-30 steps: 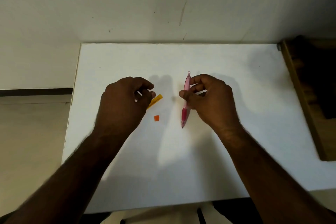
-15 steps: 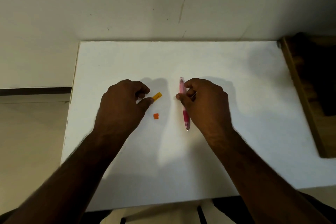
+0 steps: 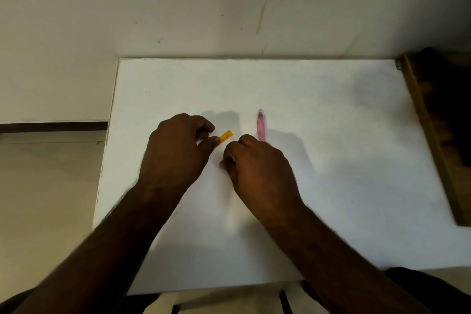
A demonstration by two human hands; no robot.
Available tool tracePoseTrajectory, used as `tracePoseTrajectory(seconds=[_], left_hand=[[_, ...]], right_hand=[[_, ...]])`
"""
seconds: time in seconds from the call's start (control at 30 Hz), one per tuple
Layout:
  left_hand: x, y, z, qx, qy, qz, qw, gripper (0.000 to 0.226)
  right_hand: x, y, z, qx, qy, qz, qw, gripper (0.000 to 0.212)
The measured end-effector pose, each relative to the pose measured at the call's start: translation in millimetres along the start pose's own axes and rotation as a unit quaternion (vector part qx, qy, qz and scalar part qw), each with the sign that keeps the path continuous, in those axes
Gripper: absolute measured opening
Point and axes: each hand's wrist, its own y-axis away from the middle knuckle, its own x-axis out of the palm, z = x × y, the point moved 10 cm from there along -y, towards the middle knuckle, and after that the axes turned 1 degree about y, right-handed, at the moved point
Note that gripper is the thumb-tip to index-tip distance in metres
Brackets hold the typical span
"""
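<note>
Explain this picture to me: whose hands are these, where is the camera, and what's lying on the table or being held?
There is no machine here: a person works with two bare hands. The single picture comes from a camera worn on the head, looking forward and down, so both arms come in from the bottom.

The left hand pinches one end of a yellow strip. The right hand is curled, knuckles up, low over the white table; whether it holds anything is hidden.

A pink pen lies on the table just beyond the right hand, its near end hidden behind it. A wooden frame runs along the table's right edge.
</note>
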Motion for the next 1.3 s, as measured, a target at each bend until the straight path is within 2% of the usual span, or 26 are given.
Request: tracePoseTrajectory(seconds=[0.13,0.37,0.43,0.5,0.57,0.67,0.8,0.9,1.07,1.17,1.2,1.3], left_hand=[[2,1,-1,0.007,-0.007,0.005,1.000,0.030],[6,0,0,-0.001,-0.014,0.010,1.000,0.029],[7,0,-2,-0.006,-0.014,0.005,1.000,0.022],[8,0,-5,-0.009,-0.018,0.008,1.000,0.013],[10,1,-7,-0.013,-0.026,0.015,0.999,0.008],[8,3,-14,-0.004,-0.012,0.012,1.000,0.008],[0,7,-30,0.043,0.020,-0.004,0.999,0.010],[-7,9,-39,0.069,0.036,-0.021,0.997,0.011],[-12,11,-49,0.099,0.048,-0.026,0.994,0.012],[-13,13,-52,0.112,0.046,-0.025,0.992,0.011],[-14,13,-53,0.116,0.042,-0.026,0.992,0.010],[-13,14,-56,0.136,0.018,-0.024,0.990,0.010]], right_hand=[[-3,1,3,-0.006,-0.004,-0.024,1.000,0.011],[1,2,2,-0.015,-0.035,-0.030,0.999,0.012],[-12,-1,-8,0.012,-0.075,-0.061,0.995,0.008],[-24,-3,-31,0.081,-0.150,-0.094,0.981,0.009],[-26,-5,-61,0.172,-0.287,-0.095,0.937,0.010],[-17,-3,-91,0.270,-0.485,-0.077,0.828,0.015],[-9,-3,-100,0.308,-0.605,-0.058,0.732,0.018],[-3,-3,-95,0.316,-0.647,-0.042,0.692,0.015],[5,-2,-91,0.331,-0.662,-0.014,0.673,0.017],[4,-3,-90,0.328,-0.660,-0.011,0.676,0.015],[4,-3,-91,0.325,-0.650,-0.011,0.687,0.015],[-3,-6,-92,0.303,-0.585,-0.004,0.752,0.014]])
